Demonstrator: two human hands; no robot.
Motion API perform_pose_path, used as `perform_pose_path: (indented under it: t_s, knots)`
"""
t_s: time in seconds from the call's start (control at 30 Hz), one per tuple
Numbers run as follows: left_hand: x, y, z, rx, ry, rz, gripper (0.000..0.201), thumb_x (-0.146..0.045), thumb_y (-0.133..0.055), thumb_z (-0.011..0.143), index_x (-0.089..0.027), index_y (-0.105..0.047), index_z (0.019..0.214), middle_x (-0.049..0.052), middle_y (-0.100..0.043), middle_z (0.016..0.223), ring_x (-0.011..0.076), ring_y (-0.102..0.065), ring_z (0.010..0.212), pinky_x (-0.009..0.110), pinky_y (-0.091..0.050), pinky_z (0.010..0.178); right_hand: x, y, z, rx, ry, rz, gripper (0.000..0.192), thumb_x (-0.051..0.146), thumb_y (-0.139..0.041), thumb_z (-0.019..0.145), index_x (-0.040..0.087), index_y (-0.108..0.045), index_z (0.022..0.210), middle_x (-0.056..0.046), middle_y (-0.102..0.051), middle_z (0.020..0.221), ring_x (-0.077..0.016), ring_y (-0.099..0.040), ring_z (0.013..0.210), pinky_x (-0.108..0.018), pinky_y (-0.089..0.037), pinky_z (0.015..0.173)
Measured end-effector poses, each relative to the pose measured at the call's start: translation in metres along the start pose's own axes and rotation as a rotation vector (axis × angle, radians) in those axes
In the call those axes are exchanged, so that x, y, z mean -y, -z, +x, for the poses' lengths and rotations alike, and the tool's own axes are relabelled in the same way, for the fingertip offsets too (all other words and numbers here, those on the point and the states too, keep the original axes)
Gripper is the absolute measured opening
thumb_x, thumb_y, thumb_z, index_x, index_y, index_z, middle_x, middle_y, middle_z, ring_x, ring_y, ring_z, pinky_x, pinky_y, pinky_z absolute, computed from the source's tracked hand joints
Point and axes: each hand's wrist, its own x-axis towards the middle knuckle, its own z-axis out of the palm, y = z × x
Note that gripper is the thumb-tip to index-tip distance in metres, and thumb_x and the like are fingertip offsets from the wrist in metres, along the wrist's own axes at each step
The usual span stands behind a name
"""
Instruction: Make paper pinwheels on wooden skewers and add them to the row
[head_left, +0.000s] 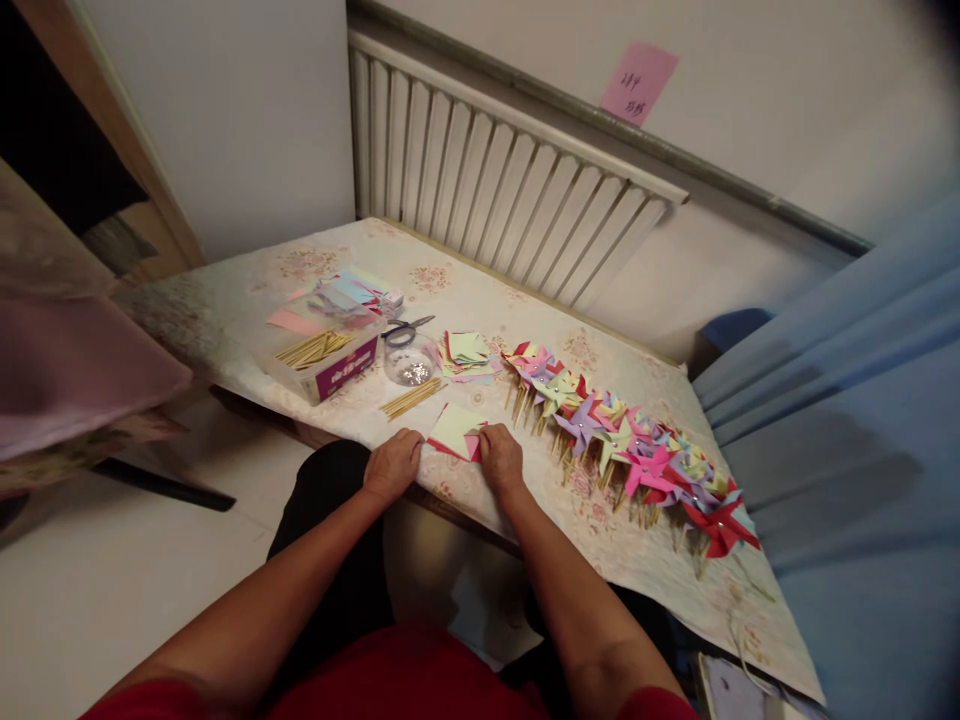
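My left hand and right hand rest curled at the near table edge, fingers pressing either side of a folded paper square (pale green over red); whether either truly grips it, I cannot tell. Finished pinwheels line up to the right; scissors lie behind.

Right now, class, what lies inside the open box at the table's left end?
The open box holds a bundle of thin wooden sticks. Coloured paper sheets lie against its far side. Its bottom is hidden under the sticks, and so is anything lying there.
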Motion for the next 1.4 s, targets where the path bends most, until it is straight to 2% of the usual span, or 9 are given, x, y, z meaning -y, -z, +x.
perform_pose_path:
  t_s: [0.17, 0.3, 0.47, 0.8, 1.1, 1.4]
  knots:
    - [-0.001, 0.002, -0.001, 0.015, 0.01, -0.002, 0.022, -0.024, -0.037, 0.094, -0.024, -0.059, 0.098, 0.004, -0.062, 0.101, 0.0173, -0.059, 0.095, 0.028, -0.043, 0.082, 0.005, 0.002, 0.006, -0.069, -0.088, 0.125, 0.022, 0.016, -0.045, 0.092, 0.018, -0.066, 0.086, -0.005, -0.065, 0.086, -0.0169, -0.058, 0.082, -0.025, -0.04, 0.076]
    - [0.0, 0.0, -0.001, -0.004, 0.0, -0.008, 0.022, -0.023, -0.038, 0.093, -0.023, -0.059, 0.101, 0.005, -0.062, 0.102, 0.0181, -0.059, 0.095, 0.028, -0.044, 0.083, 0.006, 0.001, 0.01, -0.091, -0.127, 0.143, 0.022, 0.014, -0.044, 0.089, 0.017, -0.064, 0.081, -0.006, -0.064, 0.081, -0.0172, -0.057, 0.078, -0.026, -0.04, 0.074]
    - [0.001, -0.002, -0.003, -0.021, -0.015, -0.038, 0.023, -0.021, -0.039, 0.092, -0.021, -0.057, 0.107, 0.006, -0.062, 0.107, 0.0186, -0.059, 0.098, 0.029, -0.044, 0.085, 0.005, -0.001, 0.012, -0.096, -0.146, 0.169, 0.022, 0.014, -0.043, 0.087, 0.017, -0.063, 0.077, -0.005, -0.064, 0.076, -0.0168, -0.057, 0.074, -0.026, -0.04, 0.071]
    - [-0.002, -0.011, -0.008, 0.003, -0.127, 0.023, 0.025, -0.021, -0.037, 0.093, -0.021, -0.056, 0.109, 0.007, -0.058, 0.101, 0.0193, -0.057, 0.096, 0.03, -0.045, 0.084, 0.005, -0.006, 0.009, -0.067, -0.153, 0.222, 0.018, 0.016, -0.047, 0.085, 0.019, -0.061, 0.074, -0.003, -0.065, 0.076, -0.0162, -0.057, 0.072, -0.025, -0.041, 0.07]
    - [-0.022, -0.017, 0.016, -0.141, -0.346, 0.196, 0.02, -0.025, -0.043, 0.093, -0.017, -0.059, 0.101, 0.012, -0.056, 0.101, 0.0258, -0.049, 0.096, 0.038, -0.041, 0.082, 0.002, -0.007, 0.008, -0.078, -0.169, 0.258, 0.018, 0.018, -0.048, 0.085, 0.019, -0.06, 0.072, -0.002, -0.062, 0.072, -0.0152, -0.055, 0.068, -0.024, -0.039, 0.068]
    - [-0.023, -0.02, 0.041, -0.142, -0.423, 0.324, 0.019, -0.017, -0.043, 0.092, -0.017, -0.061, 0.084, 0.011, -0.058, 0.089, 0.0261, -0.047, 0.086, 0.038, -0.036, 0.074, 0.003, -0.01, 0.008, -0.092, -0.188, 0.288, 0.017, 0.018, -0.048, 0.083, 0.019, -0.061, 0.071, -0.001, -0.061, 0.071, -0.0157, -0.054, 0.069, -0.025, -0.039, 0.069]
